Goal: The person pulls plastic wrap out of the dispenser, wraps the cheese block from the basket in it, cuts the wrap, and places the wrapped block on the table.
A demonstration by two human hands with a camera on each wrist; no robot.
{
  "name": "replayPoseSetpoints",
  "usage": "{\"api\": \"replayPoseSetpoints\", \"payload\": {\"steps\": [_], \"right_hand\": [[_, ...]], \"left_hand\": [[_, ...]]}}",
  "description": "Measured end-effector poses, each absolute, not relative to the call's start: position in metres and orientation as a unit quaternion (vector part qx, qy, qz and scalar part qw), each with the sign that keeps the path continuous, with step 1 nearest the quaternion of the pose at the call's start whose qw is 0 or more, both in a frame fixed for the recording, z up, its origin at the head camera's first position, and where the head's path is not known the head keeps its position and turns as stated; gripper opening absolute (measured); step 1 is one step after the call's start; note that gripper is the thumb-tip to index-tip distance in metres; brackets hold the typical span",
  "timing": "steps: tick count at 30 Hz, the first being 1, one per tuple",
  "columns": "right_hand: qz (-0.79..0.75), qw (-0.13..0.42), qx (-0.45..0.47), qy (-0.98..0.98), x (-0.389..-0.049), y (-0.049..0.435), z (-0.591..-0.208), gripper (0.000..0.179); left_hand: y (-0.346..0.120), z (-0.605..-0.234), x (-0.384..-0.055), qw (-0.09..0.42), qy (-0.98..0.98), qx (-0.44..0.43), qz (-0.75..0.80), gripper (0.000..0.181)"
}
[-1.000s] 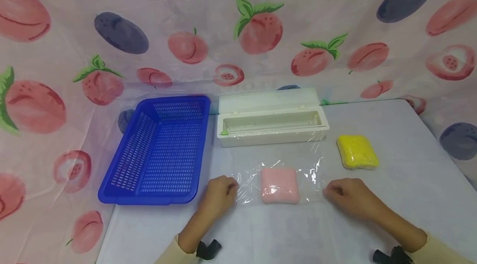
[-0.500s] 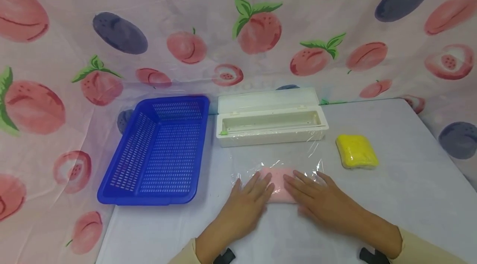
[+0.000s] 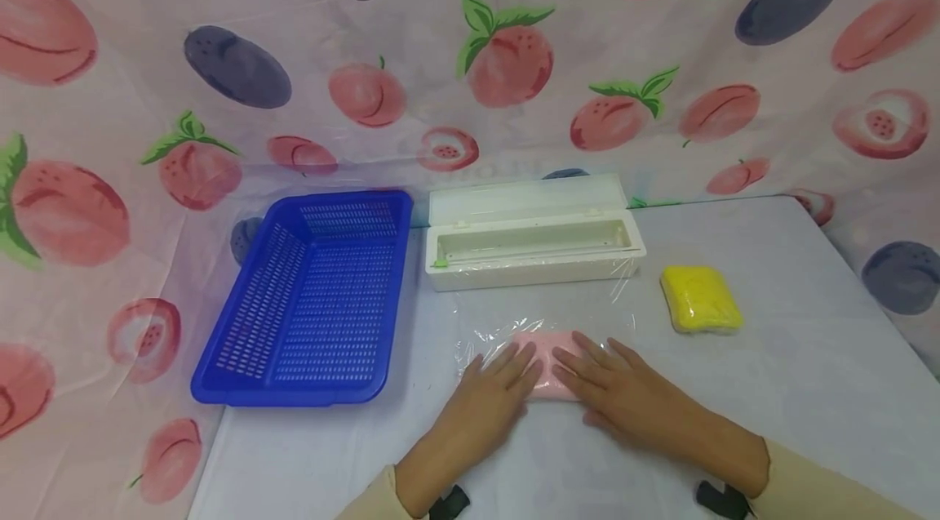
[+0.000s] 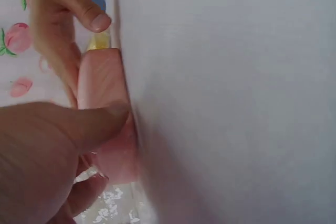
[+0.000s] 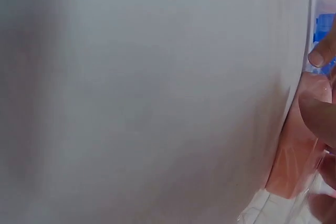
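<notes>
A pink, rounded block [image 3: 545, 377] lies on the white table under clear plastic wrap [image 3: 486, 331]; the frames do not show what it is made of. My left hand [image 3: 481, 406] rests over its left part with outstretched fingers. From the other side, my right hand [image 3: 635, 397] presses on the wrap, its fingers also straight. In the left wrist view, the left thumb [image 4: 105, 121] touches the block's near side. The right thumb [image 5: 317, 119] lies along that same side in the right wrist view. The hands cover both ends of the block.
The wrap runs back to a white cling film dispenser [image 3: 536, 271] with its lid raised and a green slider [image 3: 441, 263]. Left of it stands a blue perforated basket [image 3: 400, 283]. A wrapped yellow block [image 3: 701, 298] lies to the right. Behind hangs a peach-patterned cloth [image 3: 352, 30].
Both hands have come inward from the wrap's two edges, where their fingers were curled, and now lie spread over the pink block. The basket, dispenser and yellow block have stayed put.
</notes>
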State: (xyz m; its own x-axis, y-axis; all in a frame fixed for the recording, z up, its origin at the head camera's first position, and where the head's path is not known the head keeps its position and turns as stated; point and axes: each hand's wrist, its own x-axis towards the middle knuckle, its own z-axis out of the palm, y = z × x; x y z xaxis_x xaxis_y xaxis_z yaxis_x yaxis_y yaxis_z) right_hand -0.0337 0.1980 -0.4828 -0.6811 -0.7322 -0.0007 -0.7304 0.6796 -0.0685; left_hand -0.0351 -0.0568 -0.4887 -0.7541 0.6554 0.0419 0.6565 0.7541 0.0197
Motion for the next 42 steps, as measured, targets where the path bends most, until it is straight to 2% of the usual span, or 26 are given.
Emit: {"api": "replayPoseSetpoints", "payload": {"steps": [3,7,10,13,16,20,23,27,30,32,38,42], "right_hand": [[-0.051,0.017,-0.395,0.917,-0.037,0.196,-0.483,0.072],[-0.097,-0.019,-0.404,0.909,-0.041,0.195,-0.482,0.061],[-0.145,-0.015,-0.399,0.905,-0.043,0.195,-0.481,0.054],[-0.202,0.044,-0.357,0.911,-0.046,0.196,-0.478,0.053],[-0.250,0.090,-0.294,0.918,-0.051,0.198,-0.475,0.048],[-0.290,0.103,-0.248,0.919,-0.062,0.198,-0.474,0.041],[-0.326,0.111,-0.227,0.911,-0.072,0.198,-0.478,0.037],[-0.367,0.113,-0.210,0.899,-0.083,0.199,-0.482,0.031],[-0.387,0.104,-0.207,0.893,-0.090,0.199,-0.484,0.032],[-0.397,0.098,-0.204,0.890,-0.094,0.199,-0.483,0.035],[-0.405,0.091,-0.180,0.892,-0.107,0.198,-0.485,0.057],[-0.406,0.056,-0.148,0.900,-0.115,0.196,-0.489,0.054]], "left_hand": [[-0.056,-0.491,-0.038,0.037,-0.933,-0.357,-0.024,0.048],[-0.057,-0.488,-0.041,0.070,-0.925,-0.368,-0.058,0.040],[-0.059,-0.485,-0.043,0.067,-0.920,-0.375,-0.090,0.039],[-0.061,-0.485,-0.046,0.027,-0.919,-0.367,-0.142,0.041],[-0.063,-0.484,-0.051,-0.034,-0.918,-0.333,-0.212,0.045],[-0.063,-0.481,-0.061,-0.093,-0.912,-0.293,-0.272,0.048],[-0.064,-0.479,-0.069,-0.111,-0.902,-0.292,-0.297,0.053],[-0.063,-0.479,-0.079,-0.092,-0.896,-0.312,-0.303,0.058],[-0.061,-0.480,-0.087,-0.064,-0.902,-0.307,-0.295,0.052],[-0.059,-0.481,-0.093,-0.053,-0.908,-0.292,-0.296,0.047],[-0.053,-0.481,-0.108,-0.036,-0.918,-0.240,-0.314,0.054],[-0.049,-0.485,-0.117,-0.001,-0.926,-0.208,-0.314,0.050]]}}
